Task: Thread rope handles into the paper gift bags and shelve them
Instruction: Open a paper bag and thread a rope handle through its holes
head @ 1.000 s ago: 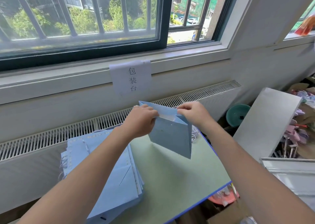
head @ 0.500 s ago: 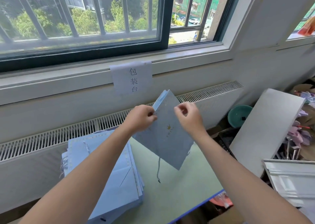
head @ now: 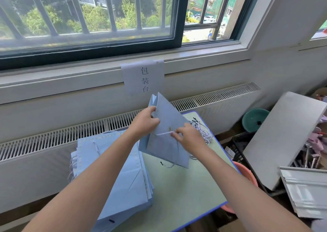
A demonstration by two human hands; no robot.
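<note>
Over the green table (head: 177, 187), beside the stack of flat bags (head: 115, 170), a blue paper bag (head: 166, 143) is held tilted in the air, so threading looks underway. The left hand (head: 144, 123) grips its upper edge while the right hand (head: 187, 136) pinches the striped rope (head: 163, 133) lying across its face. Next, I judge, the rope end must be fed through a hole and pulled snug.

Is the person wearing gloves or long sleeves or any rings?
No gloves: the left hand and right hand are bare. No sleeves show either; both forearms are uncovered right down to the picture's bottom edge. No ring, watch or bracelet can be seen.
</note>
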